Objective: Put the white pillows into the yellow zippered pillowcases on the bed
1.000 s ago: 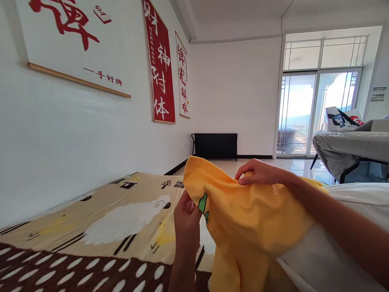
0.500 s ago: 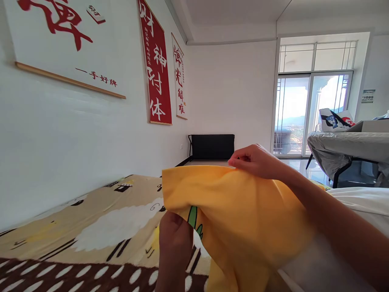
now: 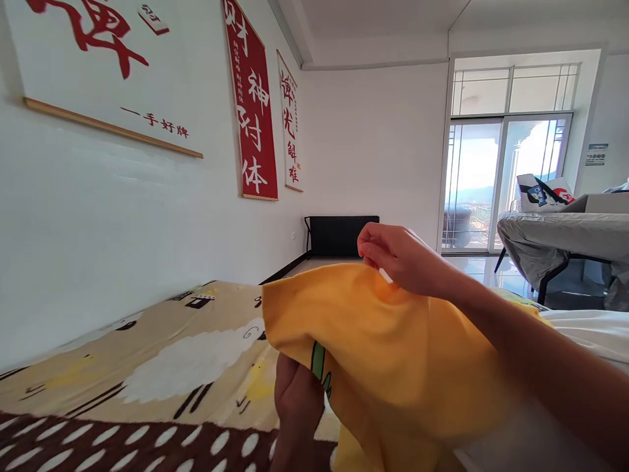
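A yellow garment (image 3: 388, 354) is raised in front of me, its hem-like end pointing left. Part of a green print shows at the fold on its underside. My right hand (image 3: 393, 255) is at the upper edge, its fingers curled and pinched together on the cloth. Below the left end, my left hand (image 3: 299, 393) reaches up under the fabric. Its knuckles look bent, while the fingertips are hidden by the cloth. The lower part of the garment hangs down between my arms.
A beige blanket (image 3: 147, 334) with sheep and chick prints and a brown spotted border lies below. White cloth (image 3: 584, 328) lies at right. Farther off are a plastic-covered table (image 3: 570, 226), a chair (image 3: 572, 282), a black folded piece of furniture (image 3: 339, 236) and wall scrolls (image 3: 258, 118).
My right hand has shifted slightly left and up along the garment's top edge. My left hand has moved a little right and down, deeper beneath the cloth, and the garment's left end has sagged slightly.
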A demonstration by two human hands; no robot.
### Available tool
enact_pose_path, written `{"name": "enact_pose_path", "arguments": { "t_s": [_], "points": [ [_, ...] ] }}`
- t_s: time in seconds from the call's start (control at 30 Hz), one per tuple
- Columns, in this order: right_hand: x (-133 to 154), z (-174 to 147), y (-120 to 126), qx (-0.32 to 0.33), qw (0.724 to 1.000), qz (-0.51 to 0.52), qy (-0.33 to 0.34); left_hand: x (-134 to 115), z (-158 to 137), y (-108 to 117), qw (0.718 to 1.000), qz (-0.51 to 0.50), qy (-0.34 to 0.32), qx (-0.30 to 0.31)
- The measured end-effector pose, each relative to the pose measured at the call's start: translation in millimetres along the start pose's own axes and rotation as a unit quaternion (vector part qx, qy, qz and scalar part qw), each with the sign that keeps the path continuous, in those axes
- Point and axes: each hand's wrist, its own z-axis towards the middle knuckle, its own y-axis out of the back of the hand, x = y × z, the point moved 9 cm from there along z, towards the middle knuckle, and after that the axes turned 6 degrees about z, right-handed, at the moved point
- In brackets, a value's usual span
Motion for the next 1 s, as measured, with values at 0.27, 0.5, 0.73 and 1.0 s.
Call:
{"name": "enact_pose_path", "arguments": {
  "t_s": [0.27, 0.5, 0.73, 1.0],
  "points": [
    [3, -10, -17, 0.066, 0.994, -0.083, 0.033, -15, 13, -12, 0.992, 0.022, -0.098, 0.071],
    [-28, -9, -41, 0.190, 0.981, 0.004, -0.032, -19, 8, 1, 0.994, 0.046, -0.100, 0.024],
    [-25, -8, -16, 0.043, 0.964, 0.241, -0.106, -7, 31, -4, 0.995, 0.054, -0.068, 0.046],
    [-27, -20, -48, 0.211, 0.971, 0.076, -0.086, 7, 24, -14, 0.995, -0.037, 0.082, 0.046]
  ]
}}
